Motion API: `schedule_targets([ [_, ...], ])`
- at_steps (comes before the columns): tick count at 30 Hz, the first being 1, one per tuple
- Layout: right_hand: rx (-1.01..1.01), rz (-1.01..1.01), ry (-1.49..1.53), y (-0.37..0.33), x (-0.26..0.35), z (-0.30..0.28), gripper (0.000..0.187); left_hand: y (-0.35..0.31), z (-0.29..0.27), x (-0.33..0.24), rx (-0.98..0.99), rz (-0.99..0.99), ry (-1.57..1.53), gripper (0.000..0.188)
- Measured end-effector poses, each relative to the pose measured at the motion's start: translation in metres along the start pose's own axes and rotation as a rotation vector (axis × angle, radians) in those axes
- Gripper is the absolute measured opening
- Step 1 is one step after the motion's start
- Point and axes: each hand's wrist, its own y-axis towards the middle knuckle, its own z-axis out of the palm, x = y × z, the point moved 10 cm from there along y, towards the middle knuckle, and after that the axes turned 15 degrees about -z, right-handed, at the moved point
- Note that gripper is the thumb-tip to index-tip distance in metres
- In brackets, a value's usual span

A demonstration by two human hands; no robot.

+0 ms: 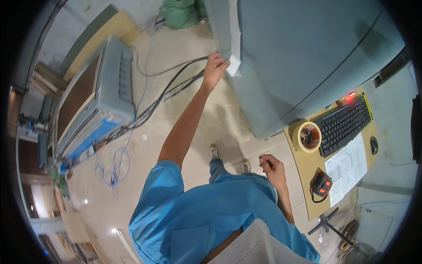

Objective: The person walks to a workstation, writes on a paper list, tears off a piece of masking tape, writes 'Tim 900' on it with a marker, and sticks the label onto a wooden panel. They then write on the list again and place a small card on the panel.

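My left hand [214,71] reaches forward with its fingers pinched at the lower end of a white paper-like strip [235,39]. The strip runs along the side of a large grey-blue cabinet [299,44], and its end is folded outward by my fingertips. Close to my body, my right hand [274,170] hangs with curled fingers, the thumb against the forefinger. Whether something small sits in that pinch is hidden. To the right of this hand is a small yellowish board-like table [303,193].
The table bears a tape roll [306,137], black keyboard [345,125], mouse [374,145], printed sheet [347,169] and an orange-black tape measure [322,185]. Black cables [171,90] cross the floor toward a grey-blue machine [110,79] at left. A green sack [179,13] sits at the back.
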Motion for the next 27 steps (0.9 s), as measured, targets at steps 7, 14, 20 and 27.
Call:
schedule_targets([
  [7, -0.200, 0.026, -0.297, 0.031, 0.031, 0.018, 0.028, 0.130, 0.006, -0.008, 0.127, 0.001, 0.044, 0.090],
  [14, -0.308, -0.065, -0.299, 0.037, 0.079, 0.063, 0.031, 0.176, 0.026, 0.019, 0.282, -0.042, 0.056, 0.089],
  [20, -0.662, 0.022, -0.114, -0.037, 0.110, 0.011, 0.028, 0.095, 0.005, 0.022, 0.023, 0.184, -0.290, 0.047],
  [27, -0.844, -0.135, -0.360, -0.081, 0.174, -0.124, 0.026, -0.206, 0.144, -0.066, 0.847, 0.547, 0.230, 0.045],
])
